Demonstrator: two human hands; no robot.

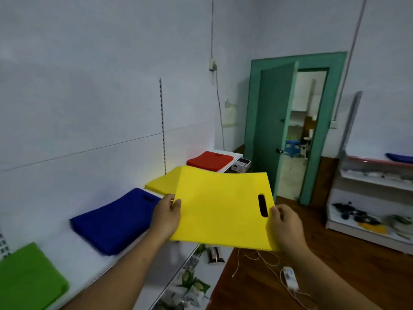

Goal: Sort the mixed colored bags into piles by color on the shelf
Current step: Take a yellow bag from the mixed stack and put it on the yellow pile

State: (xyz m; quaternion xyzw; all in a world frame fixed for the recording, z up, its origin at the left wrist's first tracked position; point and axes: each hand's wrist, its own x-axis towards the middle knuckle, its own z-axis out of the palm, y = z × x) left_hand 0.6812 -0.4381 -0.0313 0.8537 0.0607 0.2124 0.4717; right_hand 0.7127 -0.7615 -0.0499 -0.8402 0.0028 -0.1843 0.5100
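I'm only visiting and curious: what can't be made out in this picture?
Head view:
Yellow pile: mostly hidden behind the held yellow bag.
Green pile: cut off by left and bottom edges.
Packets under the piles: blurred, contents unreadable.
Blue bag far right: cut by the right edge.

A flat yellow bag (219, 204) with an oblong handle slot near its right edge is held roughly level above the front edge of the shelf (60, 247). It is pinched at its left edge by the left hand (166, 218) and at its near right corner by the right hand (288, 229). Four piles are laid along the shelf: a green pile (26, 278) nearest, then a blue pile (114, 222), a yellow pile (161, 183) partly hidden behind the held bag, and a red pile (209, 161) farthest.
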